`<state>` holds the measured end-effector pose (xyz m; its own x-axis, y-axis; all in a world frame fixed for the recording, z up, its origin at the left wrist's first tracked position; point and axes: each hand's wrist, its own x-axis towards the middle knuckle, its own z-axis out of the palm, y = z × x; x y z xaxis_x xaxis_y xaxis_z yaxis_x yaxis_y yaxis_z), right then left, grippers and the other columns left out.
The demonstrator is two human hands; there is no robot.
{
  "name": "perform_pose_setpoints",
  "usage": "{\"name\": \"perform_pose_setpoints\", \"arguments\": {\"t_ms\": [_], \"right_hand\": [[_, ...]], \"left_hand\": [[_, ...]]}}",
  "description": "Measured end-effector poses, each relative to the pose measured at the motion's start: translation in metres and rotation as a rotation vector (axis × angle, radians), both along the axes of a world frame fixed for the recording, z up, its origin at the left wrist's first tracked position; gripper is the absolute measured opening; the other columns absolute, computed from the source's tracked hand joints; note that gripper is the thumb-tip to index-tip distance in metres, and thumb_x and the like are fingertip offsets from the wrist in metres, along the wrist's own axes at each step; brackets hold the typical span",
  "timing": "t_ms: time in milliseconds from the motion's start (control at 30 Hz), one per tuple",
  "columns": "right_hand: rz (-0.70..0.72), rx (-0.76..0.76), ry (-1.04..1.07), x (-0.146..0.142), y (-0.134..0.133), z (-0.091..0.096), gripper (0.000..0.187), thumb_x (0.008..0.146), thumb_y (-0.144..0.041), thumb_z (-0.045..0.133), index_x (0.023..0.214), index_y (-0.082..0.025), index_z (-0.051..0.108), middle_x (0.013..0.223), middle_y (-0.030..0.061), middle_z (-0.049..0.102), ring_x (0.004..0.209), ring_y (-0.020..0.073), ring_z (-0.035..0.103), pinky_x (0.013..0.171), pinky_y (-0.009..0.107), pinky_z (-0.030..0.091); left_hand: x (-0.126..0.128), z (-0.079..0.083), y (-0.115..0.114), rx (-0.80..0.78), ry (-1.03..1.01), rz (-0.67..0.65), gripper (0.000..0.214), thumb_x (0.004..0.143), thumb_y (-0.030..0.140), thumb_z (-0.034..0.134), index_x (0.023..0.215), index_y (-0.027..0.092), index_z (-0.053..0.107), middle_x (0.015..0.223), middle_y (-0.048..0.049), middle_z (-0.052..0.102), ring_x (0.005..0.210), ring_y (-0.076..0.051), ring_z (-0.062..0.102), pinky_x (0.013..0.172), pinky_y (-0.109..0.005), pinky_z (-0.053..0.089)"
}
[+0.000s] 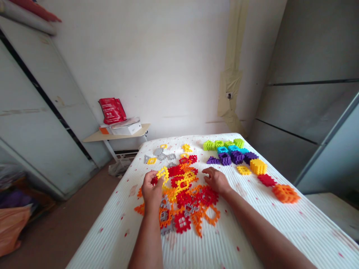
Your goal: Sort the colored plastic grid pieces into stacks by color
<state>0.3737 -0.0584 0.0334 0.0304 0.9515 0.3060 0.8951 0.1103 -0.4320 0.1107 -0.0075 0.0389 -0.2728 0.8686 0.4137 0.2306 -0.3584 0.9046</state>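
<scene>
My left hand [152,190] is pinching a yellow, toothed, plastic-looking openwork frame [162,173] between thumb and fingers, at the left side of a jumbled heap of red, orange, yellow and grey toothed pieces [183,198]. My right hand [218,180] is hovering beside the heap's right side, fingers loosely curled and apart, gripping nothing that I am seeing. A loose pinch, I am thinking, could drop the frame, or its teeth could snag neighbouring pieces. It is looking bright, thin and tilted, my fingers partly hiding it.
</scene>
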Motion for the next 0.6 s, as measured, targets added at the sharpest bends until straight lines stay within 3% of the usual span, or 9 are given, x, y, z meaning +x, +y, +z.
{"name": "perform_pose_setpoints", "arguments": {"t_ms": [100,200,333,600], "right_hand": [[0.089,-0.002,0.048,-0.019,0.014,0.003,0.033,0.079,-0.019,0.050,0.109,-0.023,0.063,0.113,0.0040,0.061,0.093,0.0143,0.060,0.082,0.022,0.043],[0.123,-0.040,0.041,-0.031,0.025,0.002,0.035,0.077,-0.018,0.053,0.109,-0.024,0.063,0.120,0.0039,0.057,0.102,0.0156,0.057,0.087,0.024,0.042],[0.134,-0.097,0.016,-0.037,0.033,-0.002,0.030,0.076,-0.019,0.055,0.104,-0.023,0.065,0.121,0.0049,0.057,0.104,0.0159,0.056,0.088,0.024,0.042],[0.133,-0.047,-0.026,-0.034,0.033,-0.006,0.018,0.081,-0.014,0.047,0.083,-0.017,0.064,0.091,0.0049,0.064,0.086,0.0143,0.057,0.077,0.021,0.041]], "left_hand": [[0.004,-0.001,0.001,-0.015,-0.324,-0.085,0.036,0.062,0.032,0.068,0.092,0.019,0.054,0.083,0.0008,0.058,0.074,-0.012,0.056,0.072,-0.025,0.045],[0.011,0.000,-0.001,-0.065,-0.523,-0.110,0.038,0.060,0.034,0.070,0.091,0.019,0.054,0.081,0.0021,0.059,0.070,-0.011,0.057,0.071,-0.025,0.045],[0.023,0.002,-0.007,-0.147,-0.580,-0.175,0.042,0.061,0.039,0.069,0.096,0.019,0.056,0.086,0.0001,0.063,0.077,-0.013,0.060,0.074,-0.028,0.047],[0.032,-0.005,-0.008,-0.172,-0.587,-0.228,0.038,0.062,0.034,0.070,0.095,0.019,0.058,0.082,0.0019,0.063,0.073,-0.010,0.059,0.074,-0.025,0.047]]}}
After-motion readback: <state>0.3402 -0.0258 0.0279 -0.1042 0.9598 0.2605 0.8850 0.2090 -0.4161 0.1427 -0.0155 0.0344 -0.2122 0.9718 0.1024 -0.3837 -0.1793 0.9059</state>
